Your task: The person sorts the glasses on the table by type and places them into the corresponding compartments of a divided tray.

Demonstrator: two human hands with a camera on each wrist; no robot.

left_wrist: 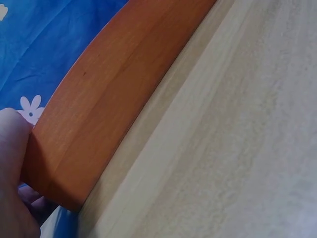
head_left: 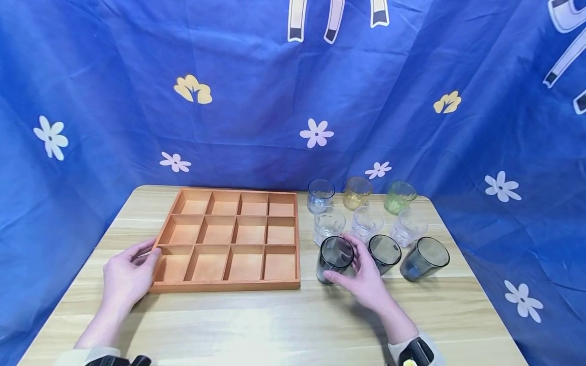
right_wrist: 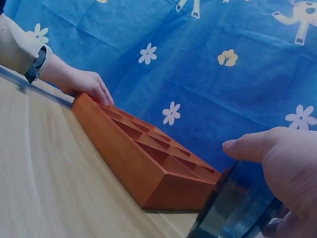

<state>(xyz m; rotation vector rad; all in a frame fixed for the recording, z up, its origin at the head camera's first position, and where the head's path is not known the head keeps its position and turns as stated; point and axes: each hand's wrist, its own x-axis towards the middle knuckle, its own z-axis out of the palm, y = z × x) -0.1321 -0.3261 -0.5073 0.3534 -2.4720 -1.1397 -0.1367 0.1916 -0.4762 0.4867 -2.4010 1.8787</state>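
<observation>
My left hand (head_left: 128,274) pinches the left wall of a wooden compartment tray (head_left: 224,287), thumb over the rim near its front corner. In the left wrist view the tray's side (left_wrist: 104,99) fills the upper left, with part of that hand at its corner. To the right of the tray, my right hand (head_left: 366,279) holds a dark grey glass (head_left: 330,264), thumb on the near side and fingers round the right. The right wrist view shows this glass (right_wrist: 237,203) partly covered by the hand. Two similar dark glasses, a middle one (head_left: 384,251) and a right one (head_left: 423,262), stand beside it.
Behind the dark glasses stand three clear glasses (head_left: 328,226). At the back are a bluish glass (head_left: 320,198), a yellow glass (head_left: 357,195) and a green glass (head_left: 400,198). A blue patterned cloth (head_left: 256,101) hangs round the wooden table (head_left: 238,325).
</observation>
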